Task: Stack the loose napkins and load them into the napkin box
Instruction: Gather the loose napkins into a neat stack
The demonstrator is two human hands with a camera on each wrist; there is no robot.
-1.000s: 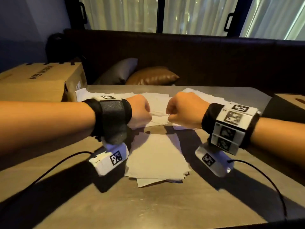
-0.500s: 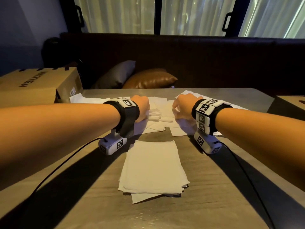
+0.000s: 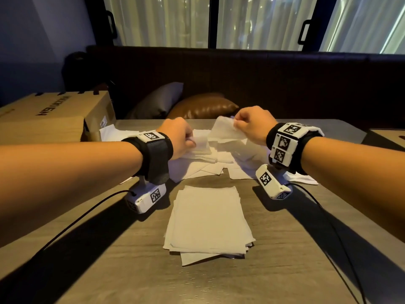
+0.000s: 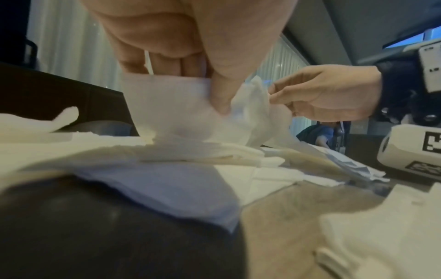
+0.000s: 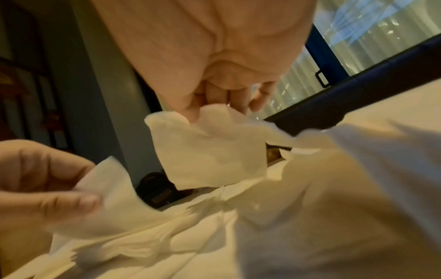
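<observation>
A neat stack of white napkins [image 3: 209, 220] lies on the near middle of the wooden table [image 3: 285, 270]. Beyond it spreads a loose heap of napkins [image 3: 203, 165]. My left hand [image 3: 182, 139] pinches one napkin [image 4: 167, 105] at the heap's left side. My right hand [image 3: 252, 123] pinches another napkin [image 3: 225, 130] by its top edge and holds it lifted above the heap. In the right wrist view that lifted napkin [image 5: 210, 151] hangs from thumb and fingers, with the left hand [image 5: 47, 188] at lower left. No napkin box is plainly visible.
A large cardboard box [image 3: 50, 117] stands at the table's left edge. A dark box-like object [image 3: 388, 137] sits at the far right edge. Behind the table runs a dark bench with a grey cushion [image 3: 157, 99] and a brown cushion [image 3: 203, 106]. Cables [image 3: 83, 216] trail from both wrist cameras.
Both hands went from raised fists down to the loose heap. Each now pinches a napkin, and the right hand has lifted its napkin off the heap.
</observation>
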